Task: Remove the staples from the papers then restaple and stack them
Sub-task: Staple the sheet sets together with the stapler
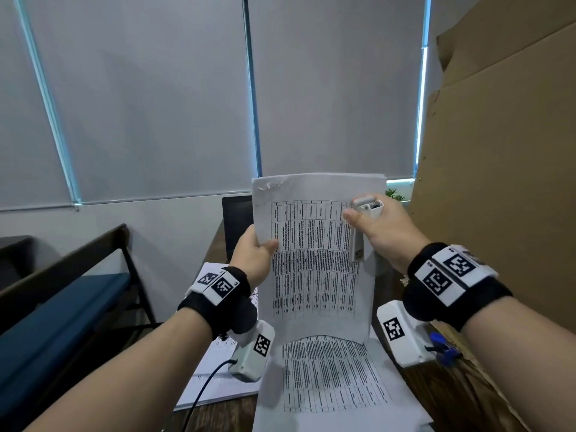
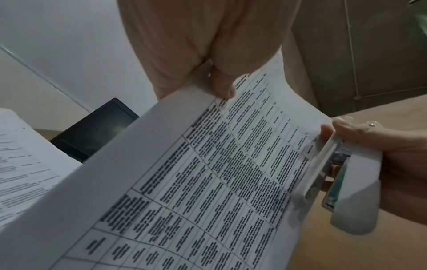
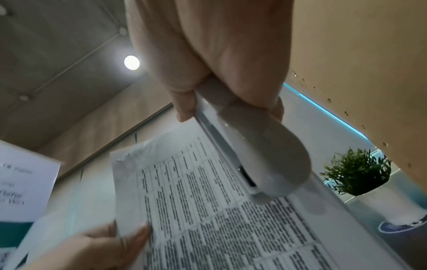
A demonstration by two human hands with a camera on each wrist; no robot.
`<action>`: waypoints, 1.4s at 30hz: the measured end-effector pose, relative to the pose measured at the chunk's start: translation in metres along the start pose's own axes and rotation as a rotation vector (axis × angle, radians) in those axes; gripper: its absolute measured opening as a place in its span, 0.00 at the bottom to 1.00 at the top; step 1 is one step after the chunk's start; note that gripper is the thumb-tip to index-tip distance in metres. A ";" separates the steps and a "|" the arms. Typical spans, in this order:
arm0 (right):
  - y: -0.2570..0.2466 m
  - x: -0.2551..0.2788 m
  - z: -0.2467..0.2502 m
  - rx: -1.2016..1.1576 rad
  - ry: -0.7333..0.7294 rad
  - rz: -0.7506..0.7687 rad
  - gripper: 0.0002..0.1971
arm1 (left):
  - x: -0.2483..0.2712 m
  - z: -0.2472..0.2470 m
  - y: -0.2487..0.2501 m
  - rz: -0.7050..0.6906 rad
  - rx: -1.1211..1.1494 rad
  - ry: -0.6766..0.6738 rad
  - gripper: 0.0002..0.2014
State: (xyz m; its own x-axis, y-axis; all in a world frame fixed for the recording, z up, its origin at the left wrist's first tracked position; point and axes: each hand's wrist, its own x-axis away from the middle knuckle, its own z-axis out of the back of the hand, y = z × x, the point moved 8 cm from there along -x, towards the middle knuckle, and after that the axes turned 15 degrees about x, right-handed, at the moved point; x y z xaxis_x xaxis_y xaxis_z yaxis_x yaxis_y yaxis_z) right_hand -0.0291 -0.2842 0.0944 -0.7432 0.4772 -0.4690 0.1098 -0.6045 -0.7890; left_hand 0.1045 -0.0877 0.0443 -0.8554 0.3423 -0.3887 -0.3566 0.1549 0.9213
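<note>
The left hand [image 1: 254, 255] pinches the left edge of a printed sheaf [image 1: 314, 257], held upright at the centre of the head view. The right hand [image 1: 378, 227] is clamped around a white stapler [image 1: 361, 226] at the sheaf's right edge. The sheaf's upper left corner is torn and rough – likely its staple is already out. Restapling looks to be the step in hand, though no new staple shows. More papers [image 1: 327, 375] lie on the desk at lower centre – stacking remains.

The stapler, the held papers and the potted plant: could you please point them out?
stapler [image 3: 272, 160], right wrist view, its rounded white body.
held papers [image 1: 314, 260], head view, printed table.
potted plant [image 3: 355, 169], right wrist view, green leaves.
</note>
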 end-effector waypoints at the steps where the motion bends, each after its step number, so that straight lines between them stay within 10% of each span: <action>1: 0.001 -0.003 0.002 0.007 0.019 -0.025 0.10 | 0.001 -0.001 0.001 0.003 -0.006 -0.001 0.14; 9: -0.062 0.011 0.046 0.004 0.431 0.176 0.09 | 0.009 -0.002 0.010 -0.036 -0.061 -0.008 0.15; 16: -0.136 0.019 0.030 -0.243 0.310 0.399 0.18 | 0.011 -0.010 0.011 -0.081 -0.086 -0.036 0.14; 42: -0.158 0.018 -0.018 -0.239 0.181 0.515 0.24 | 0.029 -0.016 0.016 -0.197 0.012 -0.091 0.15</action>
State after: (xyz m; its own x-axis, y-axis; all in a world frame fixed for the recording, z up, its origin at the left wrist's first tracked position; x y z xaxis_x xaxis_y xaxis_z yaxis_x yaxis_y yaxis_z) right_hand -0.0477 -0.1683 0.2033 -0.4329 0.2739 -0.8588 0.5874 -0.6369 -0.4993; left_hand 0.0681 -0.0897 0.0483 -0.7319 0.3864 -0.5612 -0.5089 0.2378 0.8274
